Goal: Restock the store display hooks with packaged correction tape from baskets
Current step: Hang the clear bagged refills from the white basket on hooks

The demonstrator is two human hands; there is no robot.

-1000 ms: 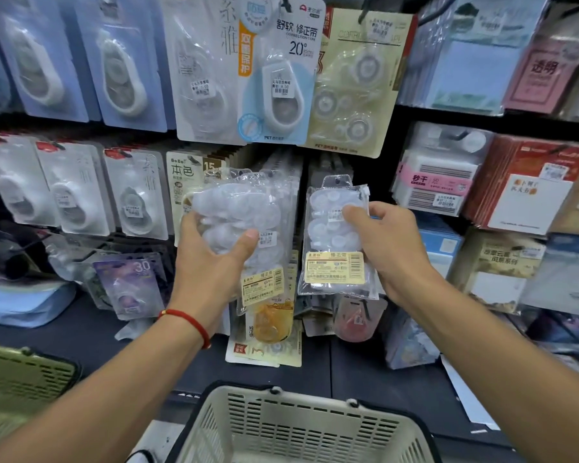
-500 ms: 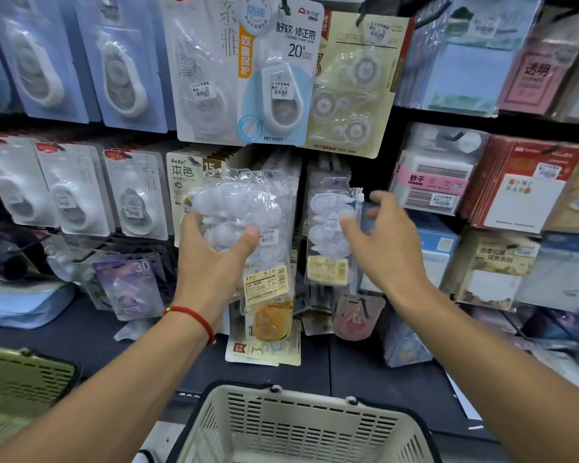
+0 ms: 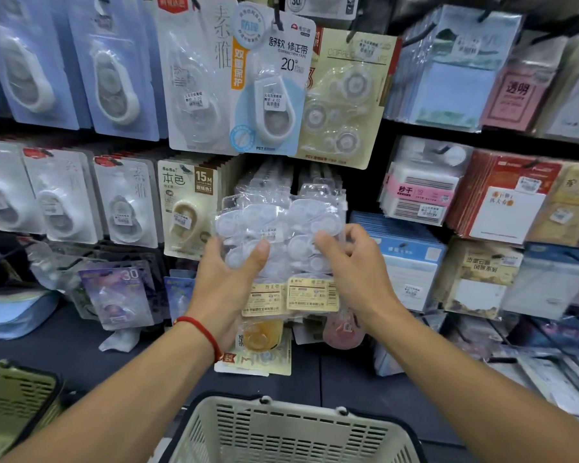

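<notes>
My left hand [image 3: 228, 285] grips a stack of clear correction tape packs [image 3: 258, 222] from below, thumb across the front. My right hand [image 3: 355, 272] has its fingertips curled onto the front right pack [image 3: 315, 292], the one with a yellow label, pinching its right side. The stack is held in front of the display hooks. More of the same clear packs [image 3: 318, 188] hang on those hooks, partly hidden behind the stack. A cream basket [image 3: 281, 429] sits below my arms; its inside is out of view.
Carded correction tapes [image 3: 271, 85] hang above and to the left. Sticky-note packs [image 3: 422, 192] fill shelves on the right. A green basket [image 3: 10, 399] stands at bottom left. Loose packs [image 3: 121, 292] lie on the dark shelf [image 3: 64, 345] below the hooks.
My right hand let go of the pack it had placed on the hook and came back left to the stack. My left hand shifted the stack slightly right.
</notes>
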